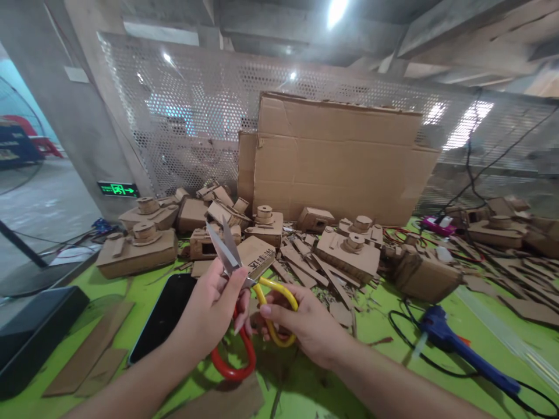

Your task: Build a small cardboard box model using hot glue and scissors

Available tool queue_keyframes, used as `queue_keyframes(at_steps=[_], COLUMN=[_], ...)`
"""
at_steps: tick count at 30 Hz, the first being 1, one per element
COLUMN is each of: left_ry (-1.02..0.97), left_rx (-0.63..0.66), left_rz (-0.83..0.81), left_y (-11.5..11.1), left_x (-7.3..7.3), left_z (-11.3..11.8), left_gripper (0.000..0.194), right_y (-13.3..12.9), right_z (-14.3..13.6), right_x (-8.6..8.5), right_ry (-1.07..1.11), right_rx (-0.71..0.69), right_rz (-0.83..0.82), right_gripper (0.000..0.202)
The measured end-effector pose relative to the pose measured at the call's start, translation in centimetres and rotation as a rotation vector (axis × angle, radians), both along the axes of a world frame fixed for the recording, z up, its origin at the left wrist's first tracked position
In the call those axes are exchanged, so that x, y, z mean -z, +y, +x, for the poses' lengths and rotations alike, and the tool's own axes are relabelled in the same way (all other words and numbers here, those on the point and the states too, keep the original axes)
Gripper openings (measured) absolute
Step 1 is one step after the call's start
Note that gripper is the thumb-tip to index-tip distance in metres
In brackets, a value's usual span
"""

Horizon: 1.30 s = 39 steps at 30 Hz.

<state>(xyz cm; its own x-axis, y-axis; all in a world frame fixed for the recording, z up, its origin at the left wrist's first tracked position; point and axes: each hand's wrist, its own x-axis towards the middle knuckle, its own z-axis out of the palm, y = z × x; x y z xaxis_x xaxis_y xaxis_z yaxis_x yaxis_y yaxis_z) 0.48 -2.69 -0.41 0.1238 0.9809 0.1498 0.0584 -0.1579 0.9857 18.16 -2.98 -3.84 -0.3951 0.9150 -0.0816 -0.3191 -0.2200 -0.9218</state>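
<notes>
Both hands hold one pair of scissors [250, 283] above the green table. Its two silver blades point up and away, slightly parted; one handle loop is red, the other yellow. My left hand [213, 302] is closed around the blades near the pivot, thumb on top. My right hand [301, 320] grips the yellow loop, with the thumb over its rim. The red loop hangs below my left hand. Just beyond the blades lies a small cardboard box with printed marks [257, 256]. Some fingertips are hidden behind the scissors.
Cardboard tank-like models [349, 253] and cut strips cover the table's back. A black phone [163, 317] and a dark box [39, 331] lie left. A blue glue gun [458, 343] with a cable lies right. A large cardboard sheet [340, 163] stands behind.
</notes>
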Motion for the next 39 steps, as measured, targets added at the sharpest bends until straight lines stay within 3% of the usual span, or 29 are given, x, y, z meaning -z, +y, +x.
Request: queue_keyframes(at_steps=[8, 19, 26, 32, 35, 39], left_ry=[0.047, 0.055, -0.017, -0.072, -0.087, -0.115], left_rx=[0.011, 0.045, 0.120, 0.138, 0.124, 0.108], left_rz=[0.018, 0.003, -0.064, -0.114, -0.111, -0.094], left_y=[-0.4, -0.6, -0.5, -0.3, -0.5, -0.7], left_x=[0.4, 0.3, 0.2, 0.7, 0.8, 0.8], left_z=[0.0, 0.4, 0.3, 0.3, 0.5, 1.0], left_gripper=[0.028, 0.031, 0.029, 0.029, 0.029, 0.030], right_y=[-0.4, 0.0, -0.5, 0.0, 0.3, 0.1], right_z=[-0.5, 0.1, 0.9, 2.4, 2.4, 1.7], right_x=[-0.2, -0.3, -1.1, -1.0, -0.7, -0.3], right_ry=[0.085, 0.002, -0.186, -0.576, -0.610, -0.540], right_rx=[0.082, 0.032, -0.001, 0.049, 0.076, 0.106], right_rz=[-0.045, -0.048, 0.293, 0.788, 0.870, 0.849], right_gripper=[0.049, 0.050, 0.035, 0.024, 0.027, 0.020])
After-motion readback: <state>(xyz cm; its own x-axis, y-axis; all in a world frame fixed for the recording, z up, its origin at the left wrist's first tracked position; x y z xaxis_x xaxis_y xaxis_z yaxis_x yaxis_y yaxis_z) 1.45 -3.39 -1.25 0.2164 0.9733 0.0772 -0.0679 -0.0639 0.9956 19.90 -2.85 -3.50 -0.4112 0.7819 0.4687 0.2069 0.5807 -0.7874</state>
